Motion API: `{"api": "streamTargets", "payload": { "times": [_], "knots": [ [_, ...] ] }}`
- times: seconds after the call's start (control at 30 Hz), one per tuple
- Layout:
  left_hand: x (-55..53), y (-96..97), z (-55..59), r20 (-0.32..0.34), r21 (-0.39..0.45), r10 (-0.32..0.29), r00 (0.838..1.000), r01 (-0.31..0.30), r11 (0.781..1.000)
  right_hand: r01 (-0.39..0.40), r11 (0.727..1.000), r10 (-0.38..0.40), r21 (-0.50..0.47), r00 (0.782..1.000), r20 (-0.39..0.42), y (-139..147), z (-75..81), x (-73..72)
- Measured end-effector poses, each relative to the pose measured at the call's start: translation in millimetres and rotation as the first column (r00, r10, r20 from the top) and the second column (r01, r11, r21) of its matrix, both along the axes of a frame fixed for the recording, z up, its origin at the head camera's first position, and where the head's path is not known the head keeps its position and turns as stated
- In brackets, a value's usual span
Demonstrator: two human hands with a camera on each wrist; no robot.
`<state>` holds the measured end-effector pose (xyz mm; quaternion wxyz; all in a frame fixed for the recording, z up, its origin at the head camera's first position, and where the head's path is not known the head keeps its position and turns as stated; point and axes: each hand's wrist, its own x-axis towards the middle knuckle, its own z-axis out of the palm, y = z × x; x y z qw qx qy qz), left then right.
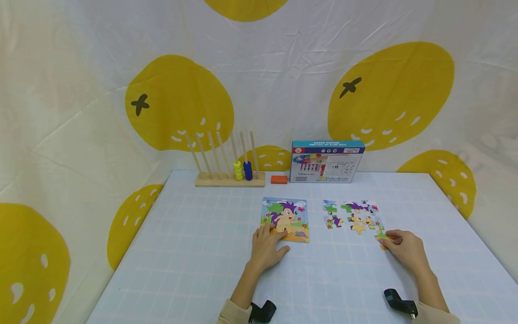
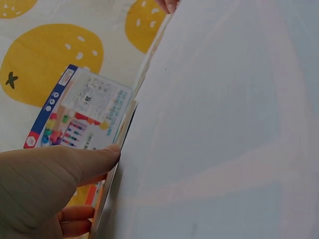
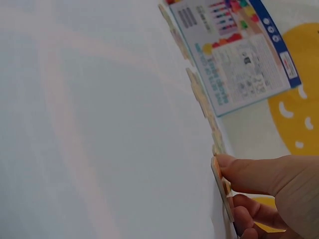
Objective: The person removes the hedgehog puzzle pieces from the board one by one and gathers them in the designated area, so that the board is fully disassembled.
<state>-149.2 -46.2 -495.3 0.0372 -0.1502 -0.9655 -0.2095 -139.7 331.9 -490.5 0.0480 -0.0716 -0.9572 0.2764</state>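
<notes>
A square hedgehog picture board (image 1: 300, 220) lies flat on the table, and my left hand (image 1: 265, 247) rests on its lower left part with fingers spread. The left wrist view shows the left thumb (image 2: 99, 162) at the edge of that board. To the right, my right hand (image 1: 406, 248) pinches a green and orange jigsaw piece (image 1: 382, 236) between thumb and fingers; in the right wrist view the piece (image 3: 223, 186) is seen edge-on, tilted. Up and left of this hand lie several loose jigsaw pieces (image 1: 357, 225) in a rough square, showing parts of a similar hedgehog.
A wooden stand (image 1: 210, 182) with upright pegs is at the back, yellow beads (image 1: 238, 171) and blue beads (image 1: 247, 171) on two pegs. An orange block (image 1: 279, 180) lies beside it. The printed box (image 1: 327, 163) stands at the table's back edge before a patterned cloth.
</notes>
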Motion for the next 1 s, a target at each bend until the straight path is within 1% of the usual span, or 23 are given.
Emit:
{"api": "streamTargets", "payload": {
  "times": [0.13,0.23,0.5,0.73,0.93,1.0],
  "knots": [
    [0.3,0.2,0.4,-0.003,-0.004,0.0,1.0,0.0,1.0,0.019,1.0,-0.019,-0.005,0.999,0.045,-1,1.1,-0.1],
    [0.4,0.3,0.3,-0.008,-0.004,-0.001,1.0,0.001,1.0,0.025,1.0,-0.024,-0.01,0.998,0.062,-2,2.0,0.1],
    [0.5,0.3,-0.2,-0.008,-0.002,-0.002,1.0,0.002,1.0,0.022,1.0,-0.021,-0.007,0.998,0.059,-3,1.4,0.2],
    [0.8,-0.3,-1.4,-0.003,0.002,0.001,1.0,-0.001,1.0,-0.01,1.0,0.009,0.021,1.0,0.03,-4,1.2,1.0],
    [0.9,-0.7,-0.8,-0.004,-0.006,0.005,1.0,-0.005,1.0,-0.073,0.997,0.073,0.031,0.997,0.02,0,7.8,-0.3],
    [0.6,-1.0,-0.8,-0.001,0.0,0.004,1.0,-0.004,1.0,-0.07,0.997,0.069,0.044,0.997,0.023,-1,10.9,-2.1]
  ]
}}
